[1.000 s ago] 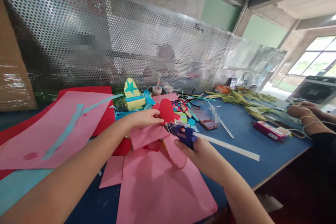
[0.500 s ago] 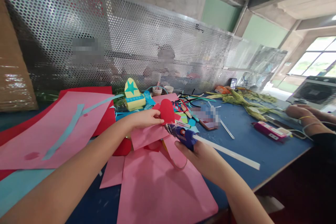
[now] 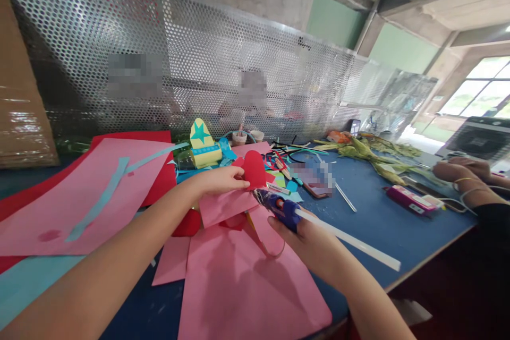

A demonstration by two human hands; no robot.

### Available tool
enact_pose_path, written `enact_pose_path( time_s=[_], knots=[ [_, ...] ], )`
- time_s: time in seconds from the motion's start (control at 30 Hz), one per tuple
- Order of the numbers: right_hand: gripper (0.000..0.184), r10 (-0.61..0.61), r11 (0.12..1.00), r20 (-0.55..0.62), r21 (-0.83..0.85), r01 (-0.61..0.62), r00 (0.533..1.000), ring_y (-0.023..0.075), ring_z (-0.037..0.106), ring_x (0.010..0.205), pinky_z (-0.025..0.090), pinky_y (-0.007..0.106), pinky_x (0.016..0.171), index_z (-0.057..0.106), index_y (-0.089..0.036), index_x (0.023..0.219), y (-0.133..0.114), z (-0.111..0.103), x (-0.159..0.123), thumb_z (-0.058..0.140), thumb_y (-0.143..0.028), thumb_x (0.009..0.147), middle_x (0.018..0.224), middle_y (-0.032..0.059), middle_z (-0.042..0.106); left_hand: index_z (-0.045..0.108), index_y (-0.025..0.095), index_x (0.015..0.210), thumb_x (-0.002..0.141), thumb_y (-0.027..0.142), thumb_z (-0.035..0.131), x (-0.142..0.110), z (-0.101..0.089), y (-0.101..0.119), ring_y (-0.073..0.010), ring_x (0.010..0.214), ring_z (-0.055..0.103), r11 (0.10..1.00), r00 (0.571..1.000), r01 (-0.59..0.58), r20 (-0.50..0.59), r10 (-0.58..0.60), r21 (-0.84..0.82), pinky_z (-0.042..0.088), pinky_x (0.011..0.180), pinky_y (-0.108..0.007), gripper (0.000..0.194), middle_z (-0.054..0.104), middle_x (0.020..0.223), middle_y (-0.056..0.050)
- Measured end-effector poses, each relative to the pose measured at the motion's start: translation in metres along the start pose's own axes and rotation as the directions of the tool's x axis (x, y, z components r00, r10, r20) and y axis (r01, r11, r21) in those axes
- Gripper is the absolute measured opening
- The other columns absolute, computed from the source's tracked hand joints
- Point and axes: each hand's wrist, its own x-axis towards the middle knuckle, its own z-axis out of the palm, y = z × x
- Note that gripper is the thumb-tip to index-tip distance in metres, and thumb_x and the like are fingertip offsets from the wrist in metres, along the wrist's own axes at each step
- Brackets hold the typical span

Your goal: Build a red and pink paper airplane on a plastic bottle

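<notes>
Between the thumb and fingers of my left hand is a red paper piece with a rounded top, held upright. My right hand is wrapped round a blue hot glue gun, a long white glue stick jutting from its rear. The gun's nozzle points at the lower edge of the red piece; whether they touch I cannot tell. Below my hands lie a large pink sheet and smaller pink pieces. A red rounded cut-out rests under my left forearm.
A yellow paper craft with a teal star stands behind my left hand. Farther right are a phone, corn husks and a purple box. Another person's hands are at the right edge. A perforated metal screen runs behind the table.
The glue gun has tilted slightly, its glue stick's rear end dropping a little to the right. My left hand and the red paper stay nearly still. The other person's hands shifted slightly.
</notes>
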Motion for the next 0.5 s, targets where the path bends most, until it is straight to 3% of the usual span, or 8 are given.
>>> enact_pose_path(
  time_s=[0.37, 0.5],
  knots=[
    [0.042, -0.003, 0.999, -0.021, 0.052, 0.004, 1.000, 0.0289, 0.059, 0.106, 0.047, 0.041, 0.089, 0.059, -0.020, 0.117, -0.001, -0.004, 0.000, 0.042, -0.045, 0.090, 0.116, 0.0106, 0.064, 0.055, 0.019, 0.078, 0.077, 0.050, 0.050, 0.003, -0.001, -0.002, -0.0176, 0.073, 0.051, 1.000, 1.000, 0.005, 0.018, -0.005, 0.004, 0.033, 0.060, -0.027, 0.031, 0.058, 0.081, -0.001],
    [0.037, -0.048, 0.982, -0.013, 0.180, 0.050, 0.999, 0.0232, 0.062, 0.087, 0.050, 0.033, 0.074, 0.064, -0.018, 0.099, 0.004, -0.011, -0.001, 0.043, -0.047, 0.089, 0.092, 0.0074, 0.069, 0.055, 0.019, 0.079, 0.078, 0.049, 0.050, 0.005, -0.001, -0.004, -0.0170, 0.071, 0.050, 1.000, 0.999, 0.011, 0.033, -0.011, 0.000, 0.032, 0.059, -0.026, 0.031, 0.058, 0.080, -0.001]
  ],
)
